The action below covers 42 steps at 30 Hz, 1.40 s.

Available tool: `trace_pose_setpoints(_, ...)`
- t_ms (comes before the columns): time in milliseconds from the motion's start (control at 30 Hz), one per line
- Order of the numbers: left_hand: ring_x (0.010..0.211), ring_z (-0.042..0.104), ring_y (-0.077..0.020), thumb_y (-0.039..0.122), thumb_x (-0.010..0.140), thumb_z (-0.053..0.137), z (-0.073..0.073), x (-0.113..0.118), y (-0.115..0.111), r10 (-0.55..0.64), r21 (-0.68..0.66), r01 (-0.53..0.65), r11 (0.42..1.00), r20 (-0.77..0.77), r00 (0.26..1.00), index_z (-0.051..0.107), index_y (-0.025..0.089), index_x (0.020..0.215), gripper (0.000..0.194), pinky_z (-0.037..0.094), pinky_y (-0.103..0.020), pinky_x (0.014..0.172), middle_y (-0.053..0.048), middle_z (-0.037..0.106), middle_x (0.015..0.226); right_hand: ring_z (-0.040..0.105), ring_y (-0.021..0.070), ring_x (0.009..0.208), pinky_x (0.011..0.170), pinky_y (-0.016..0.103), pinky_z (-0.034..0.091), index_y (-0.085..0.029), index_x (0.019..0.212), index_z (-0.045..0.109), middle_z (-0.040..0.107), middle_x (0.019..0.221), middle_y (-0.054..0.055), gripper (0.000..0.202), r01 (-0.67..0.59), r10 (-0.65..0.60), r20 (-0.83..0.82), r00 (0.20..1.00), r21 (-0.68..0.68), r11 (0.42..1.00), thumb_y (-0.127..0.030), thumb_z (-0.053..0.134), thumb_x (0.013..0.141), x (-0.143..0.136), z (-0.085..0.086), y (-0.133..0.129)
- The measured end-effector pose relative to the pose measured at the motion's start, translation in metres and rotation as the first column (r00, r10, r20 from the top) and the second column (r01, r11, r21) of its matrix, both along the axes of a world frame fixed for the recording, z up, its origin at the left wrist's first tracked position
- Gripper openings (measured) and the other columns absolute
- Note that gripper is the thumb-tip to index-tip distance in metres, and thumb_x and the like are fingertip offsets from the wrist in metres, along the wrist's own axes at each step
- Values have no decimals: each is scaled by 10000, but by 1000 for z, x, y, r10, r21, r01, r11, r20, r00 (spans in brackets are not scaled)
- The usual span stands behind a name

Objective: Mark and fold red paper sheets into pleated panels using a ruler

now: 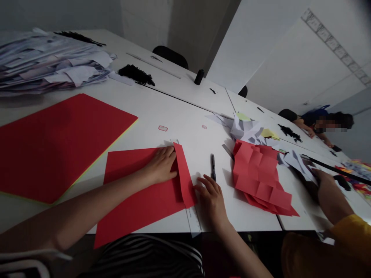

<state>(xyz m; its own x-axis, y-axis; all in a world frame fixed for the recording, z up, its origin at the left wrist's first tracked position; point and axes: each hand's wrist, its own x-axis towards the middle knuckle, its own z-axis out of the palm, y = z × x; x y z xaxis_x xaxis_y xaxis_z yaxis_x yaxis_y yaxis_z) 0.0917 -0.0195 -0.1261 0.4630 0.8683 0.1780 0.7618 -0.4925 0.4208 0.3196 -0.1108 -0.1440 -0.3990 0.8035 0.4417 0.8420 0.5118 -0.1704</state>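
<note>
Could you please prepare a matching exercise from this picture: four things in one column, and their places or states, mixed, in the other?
1. Left hand
2. Pen
3. Clear ruler
4. Creased red paper

A. Partly covered by the folded red sheet
B. Marked with a grid of folds
C. Resting on the folded red sheet
D. Dark, just beyond the right hand

Pairs: 1-C, 2-D, 3-A, 4-B
</note>
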Motion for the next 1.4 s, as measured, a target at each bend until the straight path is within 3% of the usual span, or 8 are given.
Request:
trace_pose_setpoints(267,1188,396,-330,304,731,514,-1,-1,0,-12,3,12,1000,5,1000,407,153,1266,566,307,-465,1011,-147,414,1281,455,250,1226,879,426,464,-226,1083,596,582,1241,75,314,-87,87,-10,996,-23,996,-76,439,856,26,-7,-42)
trace_pose_setpoints(433,1168,407,-313,299,737,510,2,-1,0,-18,5,18,1000,-21,1000,449,153,1223,511,318,-456,1003,-143,425,1261,456,258,1232,915,457,460,-231,948,646,583,1246,72,271,-28,1,-173,985,-153,988,-88,434,860,36,7,-50)
trace_pose_setpoints(533,1156,415,-320,315,734,529,1,-1,0,-12,26,13,1000,-39,999,447,137,1251,553,313,-463,1003,-151,439,1247,512,237,1181,949,445,457,-242,1171,586,559,1274,94,310,-23,-89,-342,935,-310,950,-191,461,892,30,28,-26)
trace_pose_setpoints(633,1182,397,-332,339,746,545,-2,-1,1,-16,78,20,997,-50,999,467,137,1268,565,304,-465,1008,-159,431,1273,592,233,1070,874,416,508,-243,1233,548,583,1243,102,355,-65,-210,-521,828,-459,886,-330,501,892,12,43,16)
trace_pose_setpoints(767,1241,350,-347,393,819,513,-5,-3,-1,-14,110,19,994,-49,999,477,245,1301,505,291,-499,1009,-130,379,1356,562,243,1124,841,403,518,-246,1261,513,564,1269,107,451,-264,-237,-724,648,-505,822,-460,514,864,-21,47,75)
trace_pose_setpoints(867,1260,333,-350,396,840,504,-4,-4,-4,-34,106,42,993,-78,996,509,304,1271,441,276,-516,1018,-104,371,1374,579,232,1094,833,385,510,-252,1308,462,566,1267,114,539,-268,-275,-712,646,-549,792,-465,562,823,-36,44,103)
trace_pose_setpoints(1100,1324,271,-315,410,856,494,1,-7,-4,-53,61,58,996,-78,996,492,248,1288,461,247,-486,1066,-90,352,1429,663,191,747,661,301,521,-172,1160,582,714,844,55,392,-136,-386,-544,745,-690,711,-239,512,781,-19,31,118)
trace_pose_setpoints(1400,1307,316,-302,471,864,493,19,-30,6,-63,-25,60,998,-155,986,519,274,1261,443,281,-487,1043,-64,388,1422,647,168,642,529,231,480,-164,1043,635,701,786,44,349,-87,-537,-584,609,-722,687,-229,499,728,-5,39,123)
